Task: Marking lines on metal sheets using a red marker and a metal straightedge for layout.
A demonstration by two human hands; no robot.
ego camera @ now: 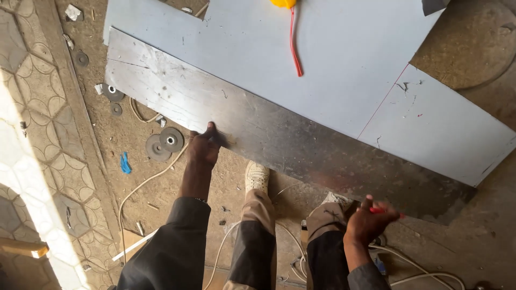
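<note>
Long steel strip (279, 134): flat, thin sheet metal, dull grey with scuffs and a brighter scratched patch toward its far-left end. It lay on top of a broader pale grey sheet (344, 64), smooth, matte, lightly scratched, with a thin red line drawn across its right part. The strip's long axis ran diagonally, from upper left down to lower right, its near edge overhanging the ground in front of the person's shoes.

Left hand (205, 146): fingers clamped over the strip's near edge, roughly a third of the way along from the left end. Right hand (368, 220): just below the strip's lower right stretch, fingers pinched around a slim red marker (382, 210); whether it touched the metal could not be told.

A yellow tool with a red cord (293, 37) rested on the pale sheet at the top.

Ground: bare packed dirt, dusty and gritty. Round abrasive discs (164, 144) lay scattered to the left, with white cable (161, 177) snaking past them. Patterned paving (32, 134) ran along the left edge, sunlit. Outdoor or open workshop floor.
</note>
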